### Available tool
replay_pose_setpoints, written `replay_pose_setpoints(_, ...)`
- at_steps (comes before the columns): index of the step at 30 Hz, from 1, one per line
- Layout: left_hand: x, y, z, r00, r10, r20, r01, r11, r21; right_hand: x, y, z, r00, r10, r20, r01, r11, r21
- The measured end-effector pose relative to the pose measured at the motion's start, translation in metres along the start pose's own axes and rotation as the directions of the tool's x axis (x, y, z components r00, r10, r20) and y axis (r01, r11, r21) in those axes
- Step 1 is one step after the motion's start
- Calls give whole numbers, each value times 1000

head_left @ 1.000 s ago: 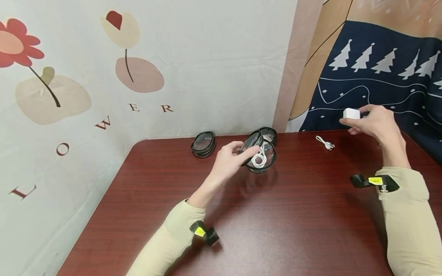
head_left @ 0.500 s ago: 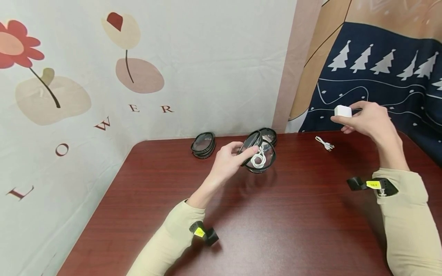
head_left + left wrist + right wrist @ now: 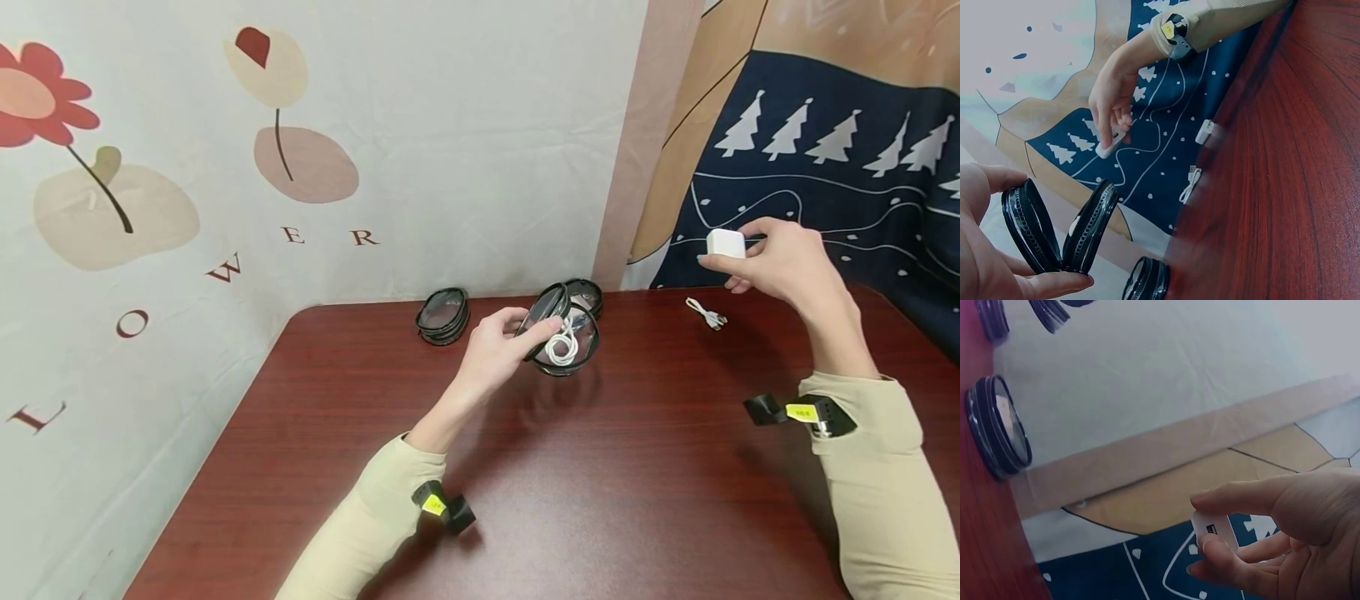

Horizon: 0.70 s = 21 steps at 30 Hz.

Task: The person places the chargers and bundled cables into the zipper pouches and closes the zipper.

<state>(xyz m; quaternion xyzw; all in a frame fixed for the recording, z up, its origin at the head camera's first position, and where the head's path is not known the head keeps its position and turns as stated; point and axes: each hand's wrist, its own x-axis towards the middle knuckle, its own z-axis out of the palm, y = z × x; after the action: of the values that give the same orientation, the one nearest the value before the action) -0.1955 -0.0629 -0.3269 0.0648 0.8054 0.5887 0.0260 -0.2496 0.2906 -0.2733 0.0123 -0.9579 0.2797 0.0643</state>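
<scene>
Table [image 3: 637, 483], red wood grain: rear edge runs along hanging cloth [image 3: 465, 167]; open surface spreads in front of both hands. Near that edge: stacked round black-rimmed case [image 3: 442, 315], left; loose white USB cable [image 3: 707, 313], right.
Clear round zip case [image 3: 546, 308]: gripped spread open by left hand [image 3: 493, 348], coiled white cable [image 3: 561, 346] inside.
White USB adapter [image 3: 726, 243]: pinched between right hand [image 3: 791, 262]'s thumb and fingers, raised, well apart from the zip case.
</scene>
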Motion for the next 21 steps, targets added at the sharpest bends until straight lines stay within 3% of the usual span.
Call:
replay_pose_setpoints(9,1,1,0,999,19,-31,-17,999,38,-3,-12,5,999,-33,10,33,999,-20)
replay_pose_setpoints(21,1,1,-2,999,6,-36,-6,1000,14,-10,-32,12,995,-100,14,101,995,-11)
